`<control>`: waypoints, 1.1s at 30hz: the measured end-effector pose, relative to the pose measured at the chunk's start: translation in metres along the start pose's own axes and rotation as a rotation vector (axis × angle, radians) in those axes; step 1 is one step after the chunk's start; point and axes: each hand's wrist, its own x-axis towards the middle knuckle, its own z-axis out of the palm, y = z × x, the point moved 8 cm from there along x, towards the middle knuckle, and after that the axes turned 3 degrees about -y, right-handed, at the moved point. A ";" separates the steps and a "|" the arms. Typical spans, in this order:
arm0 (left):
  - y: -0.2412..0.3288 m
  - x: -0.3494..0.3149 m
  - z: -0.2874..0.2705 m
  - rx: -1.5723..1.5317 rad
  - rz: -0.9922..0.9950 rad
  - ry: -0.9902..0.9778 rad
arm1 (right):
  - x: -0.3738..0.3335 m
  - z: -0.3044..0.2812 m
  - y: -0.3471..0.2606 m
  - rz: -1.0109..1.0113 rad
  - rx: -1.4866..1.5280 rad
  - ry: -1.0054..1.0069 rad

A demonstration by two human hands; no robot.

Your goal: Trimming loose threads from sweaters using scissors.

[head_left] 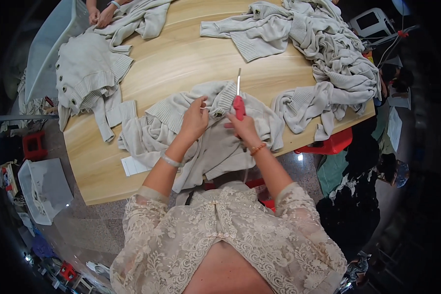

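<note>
Cream knit cardigan (210, 144) lies bunched on the counter (181, 59). Over it, the right hand (245, 128) has red-handled scissors (238, 105) in its grip; the left hand's (195, 121) grip I cannot make out. Work on it looks unfinished; the garment pile (338, 63) beyond it may be waiting.

Table (181, 54), centre to top of frame, bearing a knitted garment (206, 144) at mid-frame, a paper slip (134, 166) just beside its lower left, a second garment (85, 68) at upper left and a heap of garments (330, 54) at upper right. Beside the table: crate (51, 49) at upper left; tub (56, 186) on the floor, lower left; stool (335, 142) at right, partly under the edge.
</note>
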 end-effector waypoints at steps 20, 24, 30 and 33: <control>0.188 -0.014 0.079 -0.212 0.104 -1.423 | -0.202 -0.157 -0.179 -0.582 -0.201 -0.167; 0.168 -0.040 0.082 -0.248 -0.101 -1.491 | -0.254 -0.245 -0.200 -0.604 -0.435 0.185; 0.096 -0.045 0.086 0.207 0.013 -1.339 | -0.275 -0.274 -0.215 -0.531 -0.500 0.232; 0.092 0.008 0.040 0.251 0.003 -0.941 | -0.267 -0.274 -0.217 -0.488 -0.643 0.217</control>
